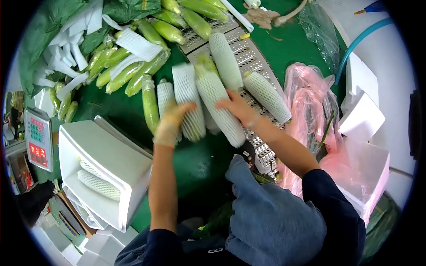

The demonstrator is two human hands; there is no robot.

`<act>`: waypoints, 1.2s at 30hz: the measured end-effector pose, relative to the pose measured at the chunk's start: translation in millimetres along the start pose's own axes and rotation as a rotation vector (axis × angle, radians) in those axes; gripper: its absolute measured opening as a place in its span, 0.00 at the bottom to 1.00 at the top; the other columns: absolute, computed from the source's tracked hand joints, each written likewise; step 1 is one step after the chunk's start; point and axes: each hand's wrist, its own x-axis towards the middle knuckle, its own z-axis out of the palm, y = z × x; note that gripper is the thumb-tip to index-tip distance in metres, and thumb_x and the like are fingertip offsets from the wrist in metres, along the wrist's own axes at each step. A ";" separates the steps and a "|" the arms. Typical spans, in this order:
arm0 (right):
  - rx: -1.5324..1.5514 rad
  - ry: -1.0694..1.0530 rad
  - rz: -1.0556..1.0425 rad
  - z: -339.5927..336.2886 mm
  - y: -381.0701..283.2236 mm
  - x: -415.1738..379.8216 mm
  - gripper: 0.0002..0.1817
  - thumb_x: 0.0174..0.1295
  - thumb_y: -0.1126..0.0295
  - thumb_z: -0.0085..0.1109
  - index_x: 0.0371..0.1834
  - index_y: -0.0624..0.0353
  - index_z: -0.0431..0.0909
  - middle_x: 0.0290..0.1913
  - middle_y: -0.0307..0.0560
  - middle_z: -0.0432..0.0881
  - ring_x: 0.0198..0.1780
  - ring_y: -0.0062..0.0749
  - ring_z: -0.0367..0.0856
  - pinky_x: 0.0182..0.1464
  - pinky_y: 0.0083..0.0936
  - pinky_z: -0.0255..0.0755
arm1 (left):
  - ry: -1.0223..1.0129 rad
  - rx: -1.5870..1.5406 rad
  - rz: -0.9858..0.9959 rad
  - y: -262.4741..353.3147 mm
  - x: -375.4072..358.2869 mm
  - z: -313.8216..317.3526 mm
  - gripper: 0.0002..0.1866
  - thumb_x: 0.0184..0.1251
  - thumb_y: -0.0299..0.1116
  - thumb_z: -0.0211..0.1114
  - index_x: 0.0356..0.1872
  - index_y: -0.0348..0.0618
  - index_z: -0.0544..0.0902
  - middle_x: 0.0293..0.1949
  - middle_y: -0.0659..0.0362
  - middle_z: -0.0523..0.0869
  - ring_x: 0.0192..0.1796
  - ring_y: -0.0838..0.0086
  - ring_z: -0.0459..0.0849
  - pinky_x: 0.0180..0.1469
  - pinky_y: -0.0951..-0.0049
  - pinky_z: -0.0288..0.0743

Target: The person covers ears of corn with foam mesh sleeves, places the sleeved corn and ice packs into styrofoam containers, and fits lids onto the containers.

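Note:
My left hand (171, 122), slightly blurred and with a pale covering at the wrist, is closed on an ear of corn in a white foam net (190, 99). Beside it, another netted ear (165, 95) stands partly behind the hand. My right hand (239, 108) grips a second foam-netted ear of corn (217, 104), which is tilted, its top blurred. Two more netted ears, one above (225, 60) and one to the right (267, 96), lie on a perforated metal tray (255, 55). A plastic-wrapped green ear (150, 104) lies left of my left hand.
Green corn ears (146, 71) and loose foam nets (140, 44) are heaped at the upper left. A white foam box (106, 146) holding netted ears stands left, by a digital scale (39, 137). Pink plastic bags (306, 102) lie right, above another foam box (364, 177).

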 end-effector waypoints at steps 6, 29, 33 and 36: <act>-0.385 0.088 -0.056 -46.6 35.6 -53.7 0.36 0.44 0.64 0.69 0.57 0.70 0.68 0.47 0.53 0.80 0.46 0.32 0.79 0.50 0.27 0.73 | 0.163 -0.611 -0.168 -91.9 -44.9 62.9 0.20 0.50 0.29 0.68 0.44 0.31 0.77 0.39 0.56 0.82 0.40 0.70 0.79 0.46 0.72 0.72; -0.368 0.289 -0.036 -193.3 -59.0 -75.1 0.29 0.47 0.66 0.63 0.52 0.68 0.71 0.42 0.47 0.80 0.40 0.33 0.78 0.43 0.28 0.73 | 0.250 -0.499 0.097 -23.3 -42.6 172.3 0.35 0.36 0.25 0.73 0.51 0.30 0.68 0.41 0.53 0.81 0.43 0.68 0.82 0.46 0.68 0.77; 0.055 0.191 0.395 -190.7 -41.3 -50.5 0.24 0.48 0.62 0.61 0.49 0.62 0.74 0.41 0.48 0.79 0.41 0.35 0.78 0.46 0.33 0.73 | 0.159 -0.491 0.125 -14.7 12.4 231.9 0.27 0.39 0.26 0.71 0.46 0.32 0.76 0.38 0.55 0.83 0.37 0.70 0.82 0.40 0.71 0.77; 0.150 0.231 0.276 -176.2 -30.2 -71.0 0.24 0.48 0.64 0.61 0.50 0.60 0.74 0.42 0.46 0.80 0.41 0.35 0.78 0.46 0.35 0.73 | -0.011 -0.547 0.045 -3.9 11.9 217.8 0.27 0.41 0.26 0.69 0.48 0.32 0.75 0.38 0.56 0.83 0.36 0.70 0.82 0.39 0.71 0.77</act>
